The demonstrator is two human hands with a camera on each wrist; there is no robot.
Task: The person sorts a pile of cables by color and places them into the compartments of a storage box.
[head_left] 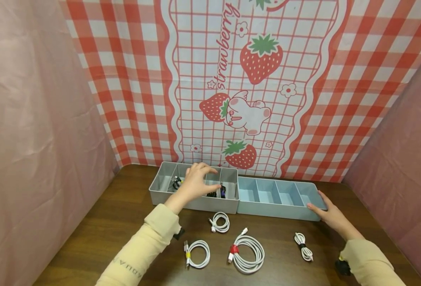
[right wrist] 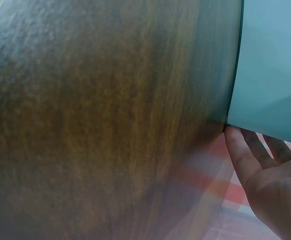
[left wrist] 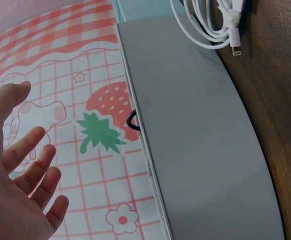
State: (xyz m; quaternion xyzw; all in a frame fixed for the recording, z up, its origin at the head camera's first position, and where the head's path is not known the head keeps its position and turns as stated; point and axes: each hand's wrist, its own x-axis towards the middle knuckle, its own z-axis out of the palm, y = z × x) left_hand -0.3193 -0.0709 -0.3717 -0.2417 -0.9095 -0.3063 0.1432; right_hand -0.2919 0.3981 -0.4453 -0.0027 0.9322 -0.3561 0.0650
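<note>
My left hand point(head_left: 196, 182) hovers over the grey divided box point(head_left: 196, 203), thumb and fingers spread apart with nothing between them. Inside that box lie a black cable point(head_left: 176, 182) towards the left and a dark cable point(head_left: 223, 191) in the rightmost compartment; my hand hides part of the middle. In the left wrist view, the left hand's fingers point(left wrist: 34, 172) are loosely bent and hold nothing. My right hand point(head_left: 333, 216) holds the right end of the light blue divided box point(head_left: 278, 209), thumb by the front rim, fingers against the end.
On the brown table point(head_left: 124, 230) in front lie a small white cable coil point(head_left: 227, 226), a white cable with yellow tie point(head_left: 208, 258), a larger one with red tie point(head_left: 258, 260) and a white cable bundle point(head_left: 304, 248). A checked strawberry cloth point(head_left: 139, 79) hangs behind.
</note>
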